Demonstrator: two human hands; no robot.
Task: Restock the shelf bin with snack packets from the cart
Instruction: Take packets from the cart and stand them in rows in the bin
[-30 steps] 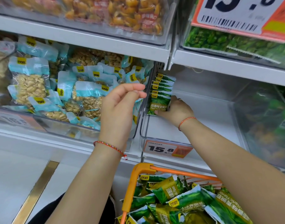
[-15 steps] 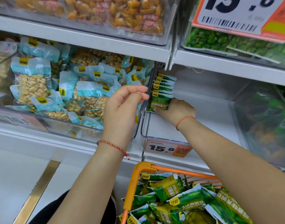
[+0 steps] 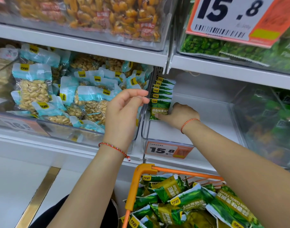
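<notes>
Right hand (image 3: 178, 115) grips the front green packet (image 3: 160, 107), standing it against the row (image 3: 163, 88) along the left wall of the clear bin (image 3: 206, 119). Left hand (image 3: 124, 109) hovers just left of the row, fingers loosely curled, holding nothing. To my eye, that packet wants pressing flush and upright before letting go. More packets wait in the orange cart (image 3: 141, 171) below the bin.

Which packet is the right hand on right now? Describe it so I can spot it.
Find the clear bin with the orange 15.8 price tag. Against its left wall stands a row of green packets; the right hand holds the frontmost packet, the only one showing its full face.
</notes>
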